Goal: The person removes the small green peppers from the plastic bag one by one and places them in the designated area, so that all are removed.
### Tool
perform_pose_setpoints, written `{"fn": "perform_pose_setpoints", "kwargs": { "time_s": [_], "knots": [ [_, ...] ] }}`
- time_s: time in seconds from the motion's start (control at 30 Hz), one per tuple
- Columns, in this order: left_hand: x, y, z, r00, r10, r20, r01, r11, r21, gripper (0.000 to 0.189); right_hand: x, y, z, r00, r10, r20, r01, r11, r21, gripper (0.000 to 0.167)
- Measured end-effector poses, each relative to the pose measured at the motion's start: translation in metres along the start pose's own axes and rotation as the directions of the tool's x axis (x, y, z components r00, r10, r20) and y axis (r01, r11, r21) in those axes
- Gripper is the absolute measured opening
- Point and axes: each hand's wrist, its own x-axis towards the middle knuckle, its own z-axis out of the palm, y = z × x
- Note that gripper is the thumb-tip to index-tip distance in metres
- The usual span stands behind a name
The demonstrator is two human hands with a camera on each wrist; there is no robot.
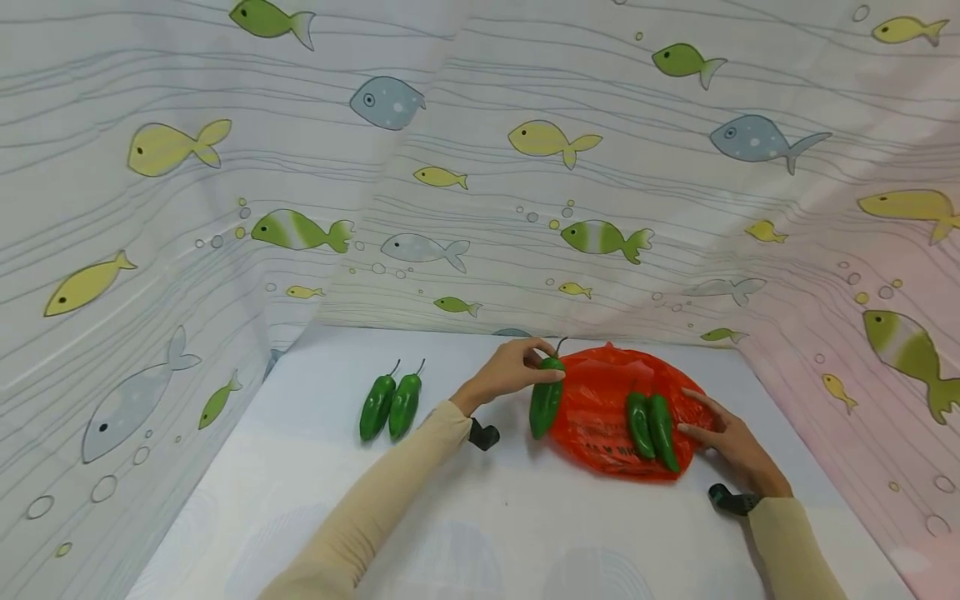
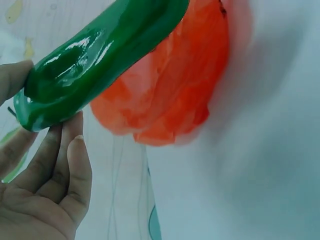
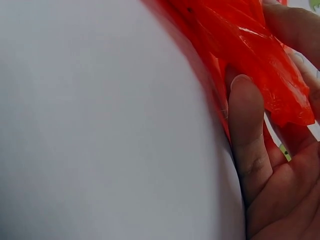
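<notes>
My left hand (image 1: pixel 513 367) pinches a green pepper (image 1: pixel 546 404) near its stem end, and the pepper hangs down at the left edge of a red plastic bag (image 1: pixel 588 404). Close up in the left wrist view, thumb and fingertips grip one end of this glossy pepper (image 2: pixel 105 60). Two more green peppers (image 1: pixel 662 433) lie side by side on the bag's right part. At the bag's right edge is my right hand (image 1: pixel 738 446). The right wrist view shows crumpled red plastic (image 3: pixel 250 45) held between its thumb and fingers.
Two green peppers (image 1: pixel 406 407) with thin stems lie together on the white table (image 1: pixel 465 500), left of my left forearm. A fish-patterned curtain (image 1: pixel 480 208) encloses the table at the back and sides. A dark wrist device (image 1: pixel 483 435) sits by each wrist.
</notes>
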Motion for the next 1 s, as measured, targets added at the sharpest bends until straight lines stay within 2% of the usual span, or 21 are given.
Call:
{"fn": "perform_pose_setpoints", "kwargs": {
  "time_s": [0.2,0.47,0.73,0.87,1.0],
  "knots": [
    [-0.010,-0.004,-0.014,1.000,-0.001,-0.024,0.002,1.000,0.022,0.040,-0.003,0.000,-0.002,1.000,0.003,0.006,-0.003,1.000,-0.013,0.083],
    [-0.026,-0.019,-0.030,0.998,-0.040,-0.046,0.041,0.999,0.026,0.044,-0.001,0.000,-0.001,1.000,0.004,0.005,-0.004,1.000,-0.013,0.083],
    [-0.043,-0.032,-0.046,0.995,-0.062,-0.076,0.066,0.996,0.052,0.039,-0.001,0.004,0.002,1.000,0.006,-0.002,-0.006,1.000,-0.026,0.083],
    [-0.050,-0.036,-0.055,0.992,-0.082,-0.093,0.088,0.994,0.061,0.043,-0.001,0.002,0.001,1.000,0.006,0.001,-0.006,1.000,-0.018,0.082],
    [-0.056,-0.040,-0.063,0.990,-0.096,-0.102,0.103,0.993,0.065,0.048,-0.001,0.001,0.000,1.000,0.001,0.012,-0.002,0.999,0.032,0.082]
  ]
}}
